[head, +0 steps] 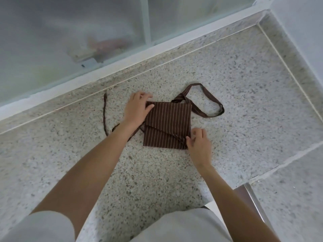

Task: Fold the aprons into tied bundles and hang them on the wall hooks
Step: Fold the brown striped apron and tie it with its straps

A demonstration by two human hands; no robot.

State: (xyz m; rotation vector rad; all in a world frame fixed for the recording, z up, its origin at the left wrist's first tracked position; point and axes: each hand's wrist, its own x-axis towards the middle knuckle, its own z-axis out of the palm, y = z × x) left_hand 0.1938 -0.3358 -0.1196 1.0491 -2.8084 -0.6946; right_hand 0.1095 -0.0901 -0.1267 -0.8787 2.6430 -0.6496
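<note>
Apron [167, 123]: brown with thin pale stripes, folded into a flat square, lying on the speckled stone surface [236, 84]. One tie [162, 131] runs diagonally across its lower half; neck loop [206, 100] spreads on the surface beyond the far right corner; a second tie [105, 114] trails off to the left.

Left hand [138, 109]: palm down, fingers loosely spread, pressing the apron's far left corner.

Right hand [199, 145]: at the near right corner, fingers curled, pinching the diagonal tie where it leaves the fabric.

Surface: grey-flecked stone, with a thin pale inlaid line near its edges.

Room: frosted glass panels [70, 32] in a white frame [146, 20] behind; white wall [305, 23] at right.
</note>
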